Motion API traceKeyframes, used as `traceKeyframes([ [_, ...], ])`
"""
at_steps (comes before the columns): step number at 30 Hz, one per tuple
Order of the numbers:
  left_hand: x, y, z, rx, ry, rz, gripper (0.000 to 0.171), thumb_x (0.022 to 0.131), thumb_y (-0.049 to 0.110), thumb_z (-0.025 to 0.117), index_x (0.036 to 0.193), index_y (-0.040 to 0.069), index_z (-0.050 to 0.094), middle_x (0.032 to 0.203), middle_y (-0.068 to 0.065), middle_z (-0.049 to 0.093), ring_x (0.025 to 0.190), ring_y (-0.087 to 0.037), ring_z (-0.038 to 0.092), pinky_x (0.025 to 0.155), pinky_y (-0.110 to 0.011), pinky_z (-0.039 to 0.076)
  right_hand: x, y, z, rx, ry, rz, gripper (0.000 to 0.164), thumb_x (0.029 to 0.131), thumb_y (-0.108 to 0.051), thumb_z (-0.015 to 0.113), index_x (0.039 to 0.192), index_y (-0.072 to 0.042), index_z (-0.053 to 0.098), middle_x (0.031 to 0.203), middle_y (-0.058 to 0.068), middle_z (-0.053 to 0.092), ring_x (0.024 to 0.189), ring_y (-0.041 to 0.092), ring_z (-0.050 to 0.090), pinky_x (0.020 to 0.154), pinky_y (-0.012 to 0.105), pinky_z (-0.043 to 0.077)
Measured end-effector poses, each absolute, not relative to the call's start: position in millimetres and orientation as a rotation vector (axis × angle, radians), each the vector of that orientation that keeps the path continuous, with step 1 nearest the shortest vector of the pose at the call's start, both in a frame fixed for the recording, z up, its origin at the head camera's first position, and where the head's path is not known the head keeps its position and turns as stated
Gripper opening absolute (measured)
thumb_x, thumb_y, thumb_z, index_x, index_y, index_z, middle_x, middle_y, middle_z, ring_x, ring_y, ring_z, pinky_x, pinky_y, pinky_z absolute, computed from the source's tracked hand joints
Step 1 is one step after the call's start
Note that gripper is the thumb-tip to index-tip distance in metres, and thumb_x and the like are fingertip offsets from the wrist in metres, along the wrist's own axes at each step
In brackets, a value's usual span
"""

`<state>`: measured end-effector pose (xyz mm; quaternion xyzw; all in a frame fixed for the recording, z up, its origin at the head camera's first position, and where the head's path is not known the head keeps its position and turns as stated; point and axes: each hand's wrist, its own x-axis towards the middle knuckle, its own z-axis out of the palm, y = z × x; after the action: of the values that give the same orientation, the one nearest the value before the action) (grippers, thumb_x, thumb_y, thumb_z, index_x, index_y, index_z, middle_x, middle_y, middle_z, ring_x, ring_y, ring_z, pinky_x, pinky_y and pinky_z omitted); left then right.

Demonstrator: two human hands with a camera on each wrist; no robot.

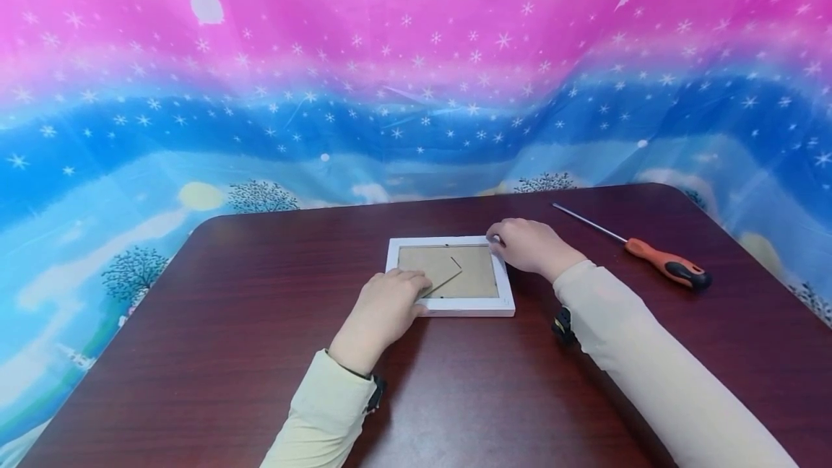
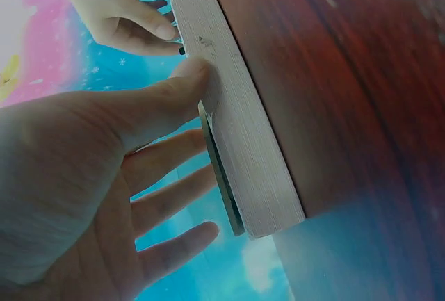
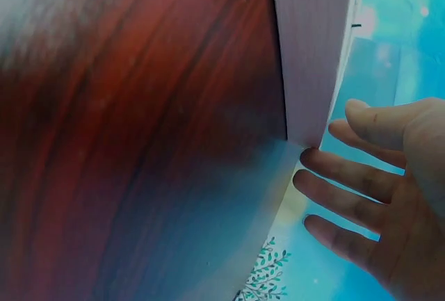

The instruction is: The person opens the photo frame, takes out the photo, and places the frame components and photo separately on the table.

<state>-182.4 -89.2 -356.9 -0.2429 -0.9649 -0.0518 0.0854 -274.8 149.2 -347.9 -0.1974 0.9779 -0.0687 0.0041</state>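
Observation:
A white picture frame [image 1: 468, 305] lies back side up on the table, its brown backing board [image 1: 482, 266] showing. My left hand [image 1: 386, 305] rests over the frame's near left corner. In the left wrist view the thumb presses the frame's side [image 2: 240, 141], while the other fingers extend over the back beside a thin, slightly raised flap [image 2: 221, 176], apparently the stand. At the far right corner is my right hand [image 1: 529, 245], its fingertips at or touching the frame; the right wrist view shows its fingers [image 3: 348, 210] loosely extended near the frame's corner [image 3: 306, 106].
A screwdriver [image 1: 669, 263] with an orange and black handle lies on the dark red-brown table [image 1: 260, 323], right of the frame, its shaft pointing to the far side. Behind the table hangs a pink and blue cloth [image 1: 416, 92] with snowflakes.

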Motion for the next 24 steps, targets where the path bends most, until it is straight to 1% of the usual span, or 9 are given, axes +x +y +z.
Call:
traceKeyframes([
  [6, -181.6, -89.8, -356.2, -0.739, -2.852, -0.159, 0.033, 0.078, 0.024, 0.071, 0.110, 0.016, 0.069, 0.118, -0.001, 0.070, 0.105, -0.023, 0.060, 0.087, -0.044, 0.053, -275.2, 145.7, -352.2, -0.634, 3.082, -0.140, 0.036, 0.091, -0.023, 0.057, 0.122, -0.004, 0.061, 0.119, 0.017, 0.067, 0.108, 0.029, 0.061, 0.091, 0.050, 0.052],
  [16, -182.1, -91.4, -354.9, -0.746, -2.866, -0.145, 0.036, 0.079, 0.025, 0.070, 0.113, 0.017, 0.068, 0.123, -0.002, 0.068, 0.110, -0.024, 0.059, 0.090, -0.044, 0.052, -275.2, 139.5, -355.9, -0.634, 3.106, -0.149, 0.037, 0.091, -0.021, 0.058, 0.122, 0.000, 0.061, 0.116, 0.019, 0.068, 0.105, 0.030, 0.061, 0.088, 0.049, 0.054],
  [20, -182.6, -92.2, -354.9, -0.754, -2.857, -0.142, 0.037, 0.078, 0.026, 0.071, 0.114, 0.017, 0.068, 0.124, -0.002, 0.067, 0.112, -0.022, 0.058, 0.090, -0.044, 0.051, -272.0, 140.1, -356.2, -0.606, 3.114, -0.146, 0.039, 0.091, -0.022, 0.059, 0.124, -0.002, 0.060, 0.117, 0.019, 0.067, 0.106, 0.031, 0.060, 0.089, 0.050, 0.054],
  [24, -183.4, -93.6, -356.4, -0.760, -2.834, -0.131, 0.039, 0.076, 0.026, 0.073, 0.113, 0.017, 0.068, 0.121, -0.001, 0.069, 0.111, -0.020, 0.059, 0.090, -0.042, 0.051, -267.2, 142.7, -357.1, -0.597, 3.110, -0.154, 0.040, 0.090, -0.022, 0.059, 0.125, -0.003, 0.059, 0.119, 0.019, 0.067, 0.108, 0.033, 0.059, 0.090, 0.051, 0.053],
])
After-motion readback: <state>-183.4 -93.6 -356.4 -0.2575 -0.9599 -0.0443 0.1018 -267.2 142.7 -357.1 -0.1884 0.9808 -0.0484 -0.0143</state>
